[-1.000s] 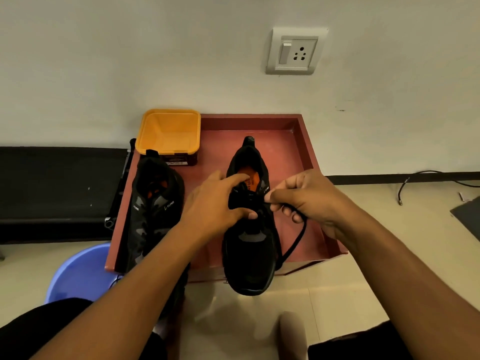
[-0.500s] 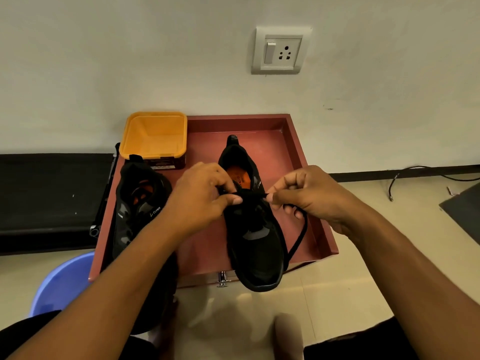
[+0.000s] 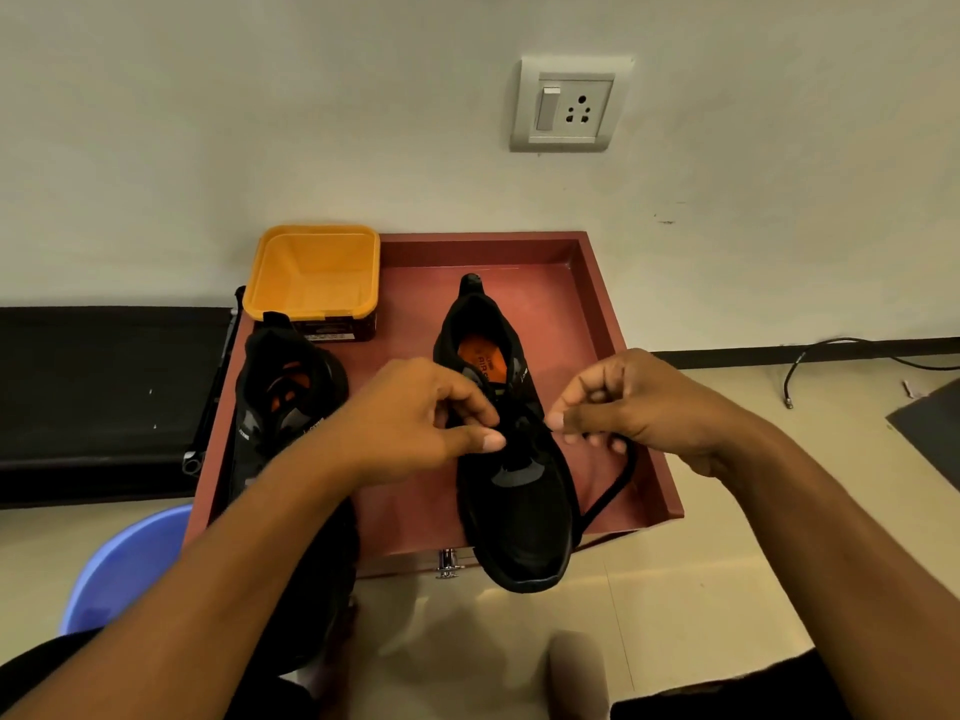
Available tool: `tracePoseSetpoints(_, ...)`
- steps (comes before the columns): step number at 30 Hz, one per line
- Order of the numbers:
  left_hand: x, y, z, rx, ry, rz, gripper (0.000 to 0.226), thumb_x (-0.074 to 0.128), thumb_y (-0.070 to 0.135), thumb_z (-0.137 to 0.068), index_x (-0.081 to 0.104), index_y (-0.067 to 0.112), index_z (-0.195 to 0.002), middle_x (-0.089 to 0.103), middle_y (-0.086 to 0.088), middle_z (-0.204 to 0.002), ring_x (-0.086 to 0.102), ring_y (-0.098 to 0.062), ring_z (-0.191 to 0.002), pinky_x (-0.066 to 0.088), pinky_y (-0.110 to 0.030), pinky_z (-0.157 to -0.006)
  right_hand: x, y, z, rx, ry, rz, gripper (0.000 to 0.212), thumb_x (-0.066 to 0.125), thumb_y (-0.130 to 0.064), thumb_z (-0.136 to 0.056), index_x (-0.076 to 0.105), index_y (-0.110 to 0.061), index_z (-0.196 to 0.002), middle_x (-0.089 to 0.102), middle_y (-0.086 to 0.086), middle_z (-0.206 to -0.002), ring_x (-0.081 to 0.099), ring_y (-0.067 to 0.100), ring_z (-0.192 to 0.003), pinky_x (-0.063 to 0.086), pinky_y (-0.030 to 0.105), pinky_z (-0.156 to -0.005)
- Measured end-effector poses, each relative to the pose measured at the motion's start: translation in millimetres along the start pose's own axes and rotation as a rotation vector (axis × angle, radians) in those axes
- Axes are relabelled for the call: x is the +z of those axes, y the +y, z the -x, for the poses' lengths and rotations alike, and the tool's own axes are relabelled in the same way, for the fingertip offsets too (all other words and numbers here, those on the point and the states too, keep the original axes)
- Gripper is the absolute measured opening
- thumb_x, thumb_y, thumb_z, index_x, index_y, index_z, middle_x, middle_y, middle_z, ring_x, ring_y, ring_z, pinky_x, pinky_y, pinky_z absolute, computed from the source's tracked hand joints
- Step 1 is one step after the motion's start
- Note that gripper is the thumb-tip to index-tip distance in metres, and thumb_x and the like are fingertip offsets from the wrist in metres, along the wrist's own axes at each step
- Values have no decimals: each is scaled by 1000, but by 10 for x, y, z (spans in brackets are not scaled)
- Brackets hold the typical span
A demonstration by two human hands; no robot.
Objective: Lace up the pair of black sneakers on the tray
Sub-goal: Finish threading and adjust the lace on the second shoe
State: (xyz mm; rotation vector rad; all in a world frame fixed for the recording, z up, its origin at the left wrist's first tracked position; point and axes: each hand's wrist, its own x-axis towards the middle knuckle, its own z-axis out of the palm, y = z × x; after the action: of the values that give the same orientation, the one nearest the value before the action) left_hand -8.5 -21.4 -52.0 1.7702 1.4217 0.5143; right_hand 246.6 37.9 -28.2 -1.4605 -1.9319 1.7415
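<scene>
Both bare forearms reach forward and converge. The left hand (image 3: 423, 415) and the right hand (image 3: 641, 402), fingers curled, each pinch a thin black shoelace (image 3: 615, 478) between thumb and forefinger.

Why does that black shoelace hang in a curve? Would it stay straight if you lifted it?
Probably not: the shoelace droops in a loose loop below the right hand, so it looks floppy. It is thin, so likely very light. Pushing it would probably just bend it.
</scene>
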Motion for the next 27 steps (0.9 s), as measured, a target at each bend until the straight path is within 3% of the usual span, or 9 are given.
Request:
tracePoseSetpoints(2,120,97,-33,43,20,34,14,82,35,-86,80,29,-98,75,17,-83,59,4,-63,42,-12,-59,78,-25,-35,-42,-37,-51,13,80,-19,-89,81,-9,-97,77,11,-82,61,10,-63,48,19,-55)
tracePoseSetpoints(4,113,103,-55,36,5,33,2,81,23,-88,81,24,-89,75,14,-78,66,4,-70,43,-9,-62,89,-45,-49,-64,-64,-70,15,80,-19,-89,80,-8,-100,77,11,-83,60,11,-64,47,20,-55)
tracePoseSetpoints(9,-129,-101,13,-65,-60,21,2,83,20,-86,82,19,-85,73,11,-69,56,8,-52,40,-9,-56,-81,37,-30,-19,-48,2,10,81,-16,-87,81,-9,-95,77,9,-82,60,14,-67,47,24,-58)
tracePoseSetpoints(13,35,47,-24,-24,-34,196,12,82,20,-86,81,13,-96,75,7,-73,58,4,-54,45,-14,-57,94,-2,-104,-39,-67,-40,16,81,-17,-87,80,-6,-99,77,11,-83,59,11,-64,46,19,-53)
tracePoseSetpoints(16,-32,29,-47,-42,-67,102,3,78,11,-90,79,12,-88,76,2,-73,60,3,-55,44,-13,-58,76,-30,-124,-45,-91,1,17,81,-19,-88,80,-8,-101,78,10,-86,62,10,-65,48,18,-55)
tracePoseSetpoints(19,-231,-138,16,-113,-149,2,8,78,16,-91,80,18,-84,76,6,-73,62,3,-62,45,-18,-66,-93,27,-91,-15,-51,63,10,79,-17,-89,81,-11,-97,79,9,-87,63,11,-69,49,19,-57)
tracePoseSetpoints(22,-131,-71,23,-111,-143,120,9,79,23,-91,80,14,-94,72,11,-66,59,1,-54,46,-16,-60,-32,39,-99,-10,-48,42,10,80,-18,-89,81,-12,-97,79,9,-87,62,11,-69,48,21,-58)
tracePoseSetpoints(25,20,49,-46,-70,-148,213,16,79,22,-90,78,10,-99,74,2,-72,61,-12,-55,49,-22,-57,119,-31,-158,-54,-64,-15,18,81,-21,-87,80,-10,-101,79,12,-89,61,9,-65,47,18,-55)
tracePoseSetpoints(27,-40,15,-57,-58,-129,169,11,79,19,-90,78,8,-93,76,-2,-76,61,-4,-57,46,-16,-56,72,-51,-159,-68,-37,-17,20,81,-23,-86,80,-10,-101,79,11,-88,62,9,-65,48,18,-56)
